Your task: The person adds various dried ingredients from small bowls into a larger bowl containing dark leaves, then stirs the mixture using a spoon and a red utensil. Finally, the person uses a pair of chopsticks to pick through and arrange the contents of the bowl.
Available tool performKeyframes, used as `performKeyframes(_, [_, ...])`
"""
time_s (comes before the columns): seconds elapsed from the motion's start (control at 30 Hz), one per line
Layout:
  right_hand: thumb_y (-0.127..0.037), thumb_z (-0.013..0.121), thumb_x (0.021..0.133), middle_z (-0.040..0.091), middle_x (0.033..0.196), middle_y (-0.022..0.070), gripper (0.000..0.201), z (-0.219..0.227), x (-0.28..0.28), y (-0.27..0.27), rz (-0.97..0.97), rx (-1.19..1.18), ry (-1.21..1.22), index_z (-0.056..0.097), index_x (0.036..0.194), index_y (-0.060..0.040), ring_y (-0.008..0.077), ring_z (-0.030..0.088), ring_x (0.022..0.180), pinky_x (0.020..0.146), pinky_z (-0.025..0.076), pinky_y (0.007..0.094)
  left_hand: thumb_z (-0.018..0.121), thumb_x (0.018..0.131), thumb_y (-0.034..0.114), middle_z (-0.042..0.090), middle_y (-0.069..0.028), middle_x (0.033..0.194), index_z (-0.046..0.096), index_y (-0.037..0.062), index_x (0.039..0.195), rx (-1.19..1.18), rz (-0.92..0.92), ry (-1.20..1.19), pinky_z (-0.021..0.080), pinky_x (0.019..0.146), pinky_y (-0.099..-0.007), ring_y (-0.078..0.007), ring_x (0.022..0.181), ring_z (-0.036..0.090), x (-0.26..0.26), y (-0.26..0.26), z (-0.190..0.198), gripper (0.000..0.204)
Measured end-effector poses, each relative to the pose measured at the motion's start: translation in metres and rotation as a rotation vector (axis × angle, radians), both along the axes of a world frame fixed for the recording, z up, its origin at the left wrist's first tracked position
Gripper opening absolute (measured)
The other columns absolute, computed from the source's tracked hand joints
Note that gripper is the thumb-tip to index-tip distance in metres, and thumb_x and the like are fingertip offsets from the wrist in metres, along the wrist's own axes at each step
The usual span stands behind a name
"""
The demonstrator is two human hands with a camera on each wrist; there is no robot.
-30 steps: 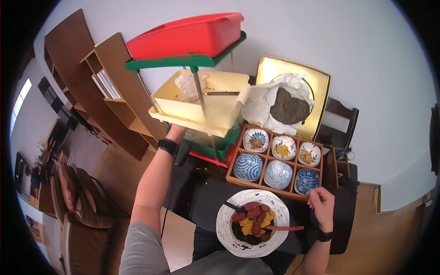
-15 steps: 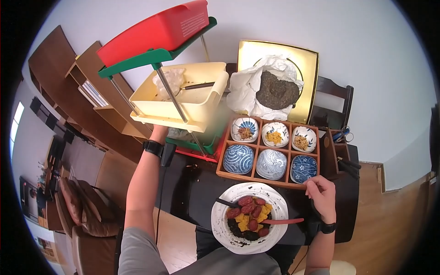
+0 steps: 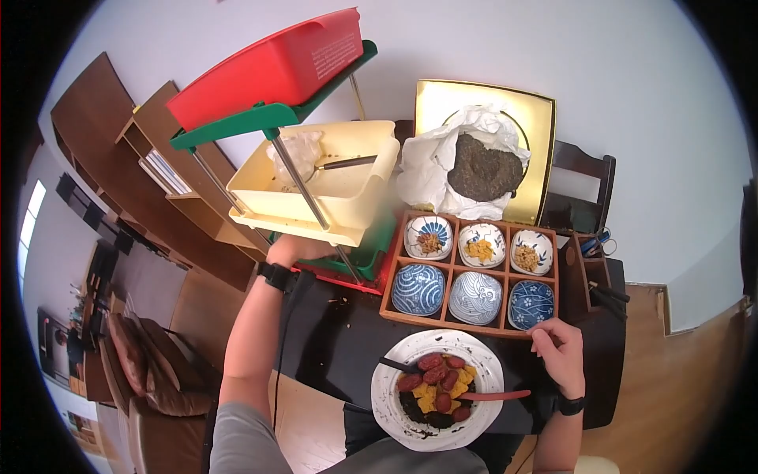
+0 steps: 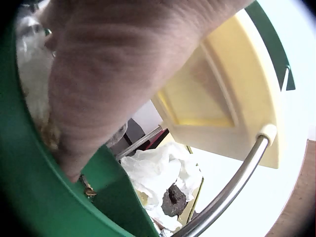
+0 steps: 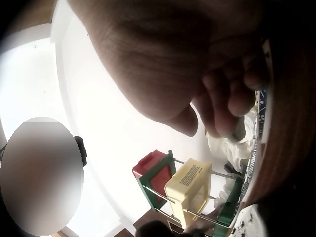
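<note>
My left hand (image 3: 304,248) reaches under the cream tray into the green bin (image 3: 381,251) on the rack's lowest tier. In the left wrist view its thumb side dips past the bin's wall beside a clear plastic bag (image 4: 34,74), near some brown dried bits (image 4: 88,187); its fingertips are hidden. My right hand (image 3: 562,359), fingers loosely curled and holding nothing, rests near the front right corner of a wooden compartment box (image 3: 454,323). In front of me is a white bowl (image 3: 387,403) with red dates (image 3: 430,362), yellow pieces and dark leaves, and a red-handled utensil (image 3: 505,395).
Above the green bin stand the cream tray (image 3: 332,221) and a red bin (image 3: 268,71), on metal posts. Small patterned bowls (image 3: 475,296) fill the wooden box. Behind it, a dark pressed cake (image 3: 485,170) lies on white paper in a gold box (image 3: 537,189). Scissors (image 3: 606,243) stand at right.
My left hand has moved inward over the green bin, under the cream tray. The head view has shifted. My right hand has stayed by the wooden box's corner.
</note>
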State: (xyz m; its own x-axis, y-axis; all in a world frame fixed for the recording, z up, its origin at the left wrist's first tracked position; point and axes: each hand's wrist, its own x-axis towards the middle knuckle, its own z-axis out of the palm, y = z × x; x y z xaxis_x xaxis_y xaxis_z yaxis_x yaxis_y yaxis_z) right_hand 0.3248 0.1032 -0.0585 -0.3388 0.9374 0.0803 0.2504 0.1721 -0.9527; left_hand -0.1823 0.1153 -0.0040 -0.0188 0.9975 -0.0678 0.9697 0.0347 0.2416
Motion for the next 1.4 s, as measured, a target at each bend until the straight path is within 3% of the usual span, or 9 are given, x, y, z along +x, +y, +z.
performKeyframes(0.1, [-0.014,0.07,0.093,0.067,0.073,0.0052,0.017,0.001,0.0,0.0,-0.002,0.003,-0.013,0.071,0.091,0.0027,0.0098,0.063,0.064,0.059,0.048,0.0241,0.078,0.079,0.043,0.069,-0.0108,0.124,0.069,0.0161,0.12,0.122,-0.112,0.148,0.047,0.101,-0.0442,-0.035,0.118,0.061,-0.025,0.003,-0.035,0.05])
performKeyframes(0.2, [-0.013,0.07,0.093,0.068,0.074,0.0057,0.017,0.001,0.0,0.0,-0.003,0.027,0.001,0.071,0.09,0.0029,0.01,0.064,0.064,0.06,0.048,0.0243,0.075,0.082,0.038,0.069,-0.0116,0.124,0.07,0.0145,0.119,0.025,-0.049,0.142,0.048,0.101,-0.0438,-0.0363,0.117,0.061,-0.036,0.01,-0.036,0.044])
performKeyframes(0.43, [-0.012,0.07,0.092,0.068,0.074,0.0066,0.015,0.003,0.002,-0.001,-0.014,0.022,-0.01,0.071,0.09,0.0032,0.0108,0.064,0.064,0.06,0.047,0.0244,0.073,0.084,0.035,0.069,-0.0125,0.124,0.07,0.0136,0.118,0.363,0.176,0.109,0.048,0.101,-0.0432,-0.0355,0.117,0.061,-0.107,0.014,-0.058,0.041])
performKeyframes(0.6, [-0.011,0.07,0.092,0.068,0.074,0.0067,0.014,-0.001,0.002,0.0,0.001,0.039,-0.009,0.071,0.09,0.0031,0.0112,0.064,0.064,0.06,0.047,0.0247,0.072,0.085,0.032,0.069,-0.0132,0.124,0.07,0.013,0.118,0.418,0.234,0.116,0.048,0.101,-0.0427,-0.0349,0.117,0.062,-0.12,0.01,-0.063,0.039])
performKeyframes(0.97, [-0.009,0.07,0.091,0.067,0.073,0.0063,0.012,0.001,0.0,0.002,-0.015,0.018,-0.009,0.07,0.09,0.0031,0.0108,0.064,0.064,0.06,0.048,0.0249,0.07,0.088,0.029,0.07,-0.015,0.124,0.07,0.0108,0.118,0.107,-0.018,0.058,0.049,0.1,-0.0411,-0.0331,0.117,0.063,-0.063,0.012,-0.053,0.035])
performKeyframes(1.13, [-0.01,0.07,0.091,0.067,0.073,0.0056,0.013,0.005,0.002,0.001,-0.017,0.03,-0.003,0.07,0.091,0.0029,0.0105,0.063,0.065,0.06,0.048,0.0249,0.07,0.09,0.029,0.068,-0.0165,0.127,0.066,0.0074,0.128,0.042,0.13,-0.198,0.048,0.102,-0.0402,-0.0341,0.118,0.062,-0.017,-0.011,-0.003,0.044])
performKeyframes(1.23, [-0.011,0.071,0.091,0.067,0.073,0.0056,0.013,0.003,0.003,0.001,-0.012,0.048,-0.005,0.071,0.092,0.0024,0.0103,0.062,0.065,0.06,0.048,0.0249,0.07,0.091,0.028,0.063,-0.0195,0.133,0.063,0.0056,0.131,0.292,0.071,-0.147,0.045,0.106,-0.0424,-0.0373,0.124,0.057,-0.009,-0.033,-0.003,0.047])
performKeyframes(1.27, [-0.011,0.071,0.091,0.067,0.074,0.0058,0.013,0.003,0.003,0.001,-0.007,0.051,-0.006,0.071,0.092,0.0022,0.0102,0.062,0.065,0.06,0.048,0.0249,0.07,0.092,0.027,0.059,-0.0228,0.137,0.06,0.0037,0.134,0.314,0.079,-0.058,0.042,0.108,-0.0449,-0.0414,0.129,0.052,0.0,-0.042,0.004,0.049])
performKeyframes(1.4, [-0.013,0.072,0.091,0.068,0.075,0.0063,0.015,-0.001,0.003,0.001,-0.007,0.086,-0.018,0.071,0.093,0.0019,0.0098,0.061,0.064,0.06,0.047,0.0252,0.068,0.093,0.02,0.057,-0.0239,0.135,0.057,0.0013,0.136,0.358,0.147,-0.076,0.042,0.108,-0.0455,-0.0441,0.127,0.052,0.018,-0.068,0.013,0.048])
